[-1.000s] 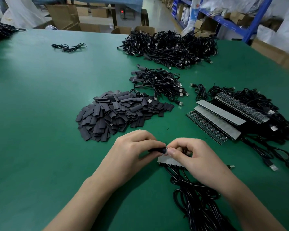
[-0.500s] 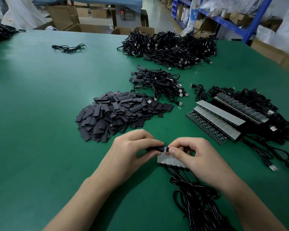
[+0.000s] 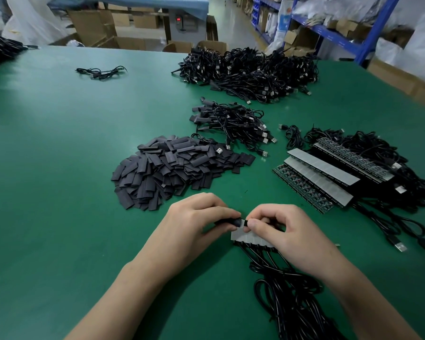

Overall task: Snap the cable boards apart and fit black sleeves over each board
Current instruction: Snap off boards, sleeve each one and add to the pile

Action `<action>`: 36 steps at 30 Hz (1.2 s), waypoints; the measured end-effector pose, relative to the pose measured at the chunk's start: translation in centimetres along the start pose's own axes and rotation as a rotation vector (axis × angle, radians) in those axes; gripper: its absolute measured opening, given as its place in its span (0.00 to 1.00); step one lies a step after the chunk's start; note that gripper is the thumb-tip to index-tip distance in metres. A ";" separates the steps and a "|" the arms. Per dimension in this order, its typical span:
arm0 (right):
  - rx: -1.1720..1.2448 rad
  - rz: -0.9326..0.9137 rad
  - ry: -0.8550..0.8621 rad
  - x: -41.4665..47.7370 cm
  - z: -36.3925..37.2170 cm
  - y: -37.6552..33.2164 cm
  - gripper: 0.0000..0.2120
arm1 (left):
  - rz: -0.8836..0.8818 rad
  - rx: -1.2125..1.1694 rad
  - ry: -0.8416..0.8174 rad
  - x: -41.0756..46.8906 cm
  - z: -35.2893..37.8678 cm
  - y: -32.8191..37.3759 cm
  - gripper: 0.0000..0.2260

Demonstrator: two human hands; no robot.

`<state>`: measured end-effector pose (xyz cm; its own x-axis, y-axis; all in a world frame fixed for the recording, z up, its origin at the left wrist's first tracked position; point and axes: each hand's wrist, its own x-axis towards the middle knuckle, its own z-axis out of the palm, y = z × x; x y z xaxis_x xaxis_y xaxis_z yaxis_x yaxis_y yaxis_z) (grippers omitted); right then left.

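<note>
Pinching matte black sleeve (image 3: 228, 221): left hand (image 3: 194, 223). The right hand (image 3: 286, 229) grips flat grey board strip (image 3: 249, 238), glossy cables (image 3: 288, 293) trailing

The left grip (image 3: 194, 222) and the right grip (image 3: 287, 229) are bare hands with slim fingers and smooth knuckles. The thumbnail (image 3: 252, 224) showing on the right one is short, rounded and plain. The left forearm (image 3: 123, 298) and the right forearm (image 3: 368, 298) are bare too, slender and smooth, with skin showing from each wrist to the lower edge of the head view.
</note>
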<state>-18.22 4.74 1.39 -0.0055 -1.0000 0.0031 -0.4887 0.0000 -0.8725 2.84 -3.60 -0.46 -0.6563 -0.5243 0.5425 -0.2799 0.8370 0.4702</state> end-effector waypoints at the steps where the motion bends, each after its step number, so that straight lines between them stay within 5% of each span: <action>1: -0.013 -0.004 0.004 0.0 0.0 0.0 0.08 | 0.003 0.006 -0.006 0.0 0.0 0.0 0.08; 12: -0.009 0.020 0.029 0.0 0.2 0.0 0.08 | 0.064 0.085 0.012 0.1 -0.2 0.1 0.07; 16: -0.006 -0.010 0.095 -0.1 0.3 -0.1 0.08 | -0.045 -0.077 0.051 0.1 -0.1 0.4 0.07; 20: -0.101 -0.100 0.186 -0.1 0.5 -0.4 0.08 | -0.205 -0.212 0.147 0.2 -0.2 0.4 0.05; 30: -0.325 -0.318 0.284 -0.1 0.6 -0.2 0.09 | -0.163 -0.179 0.169 0.3 0.1 1.0 0.04; 36: -0.499 -0.463 0.356 -0.2 0.5 -0.8 0.13 | -0.495 -0.465 -0.025 0.3 -0.2 1.0 0.08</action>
<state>-17.38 4.93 1.81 0.0565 -0.8364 0.5451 -0.8447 -0.3312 -0.4205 2.55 -2.99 0.30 -0.5462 -0.8196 0.1728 -0.2250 0.3423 0.9123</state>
